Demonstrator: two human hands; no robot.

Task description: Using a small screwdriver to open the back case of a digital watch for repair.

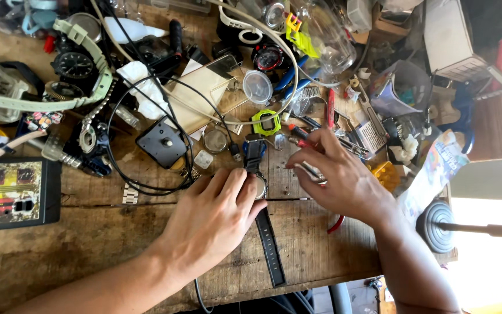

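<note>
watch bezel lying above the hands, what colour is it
Neon yellow-green bezel, seen in the head view.

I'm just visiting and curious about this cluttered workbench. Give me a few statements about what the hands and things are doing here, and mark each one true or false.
1. The left hand presses down on a wristwatch with a dark strap. True.
2. The right hand is lifted high, well clear of the wooden bench. False: it is down near the bench, just right of the watch, fingers curled around a small slim tool that is hard to make out.
3. A bright yellow-green watch bezel lies beyond the hands. True.
4. The watch's strap is bright red. False: it is dark, running towards the near edge of the bench.
5. A black cable loop lies left of the watch. True.
</note>
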